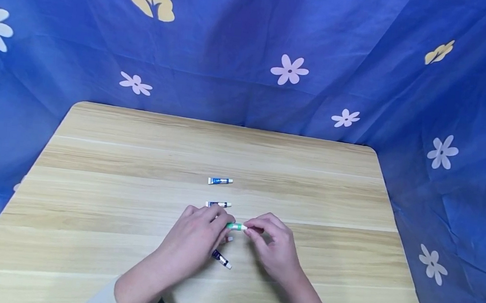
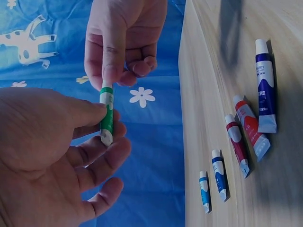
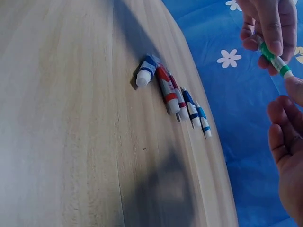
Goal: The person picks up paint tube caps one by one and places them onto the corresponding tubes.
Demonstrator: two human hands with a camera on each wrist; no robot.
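Observation:
A small green paint tube (image 1: pixel 234 226) with a white cap is held above the table between both hands. My left hand (image 1: pixel 199 233) pinches the tube's body between thumb and fingers; in the left wrist view its other fingers are loosely bent. At the cap end, my right hand (image 1: pixel 275 246) pinches with thumb and forefinger, hiding most of the cap in the left wrist view. Below lie a violet-blue tube (image 2: pixel 266 97), an orange-red tube (image 2: pixel 252 127), a crimson tube (image 2: pixel 236 144), a dark blue tube (image 2: pixel 219 175) and a light blue tube (image 2: pixel 204 191).
The wood-grain table (image 1: pixel 113 157) has rounded far corners. A blue cloth (image 1: pixel 236 47) with white and yellow flowers hangs behind it and along its sides. The tubes lie in a loose row, the orange-red and crimson ones close together.

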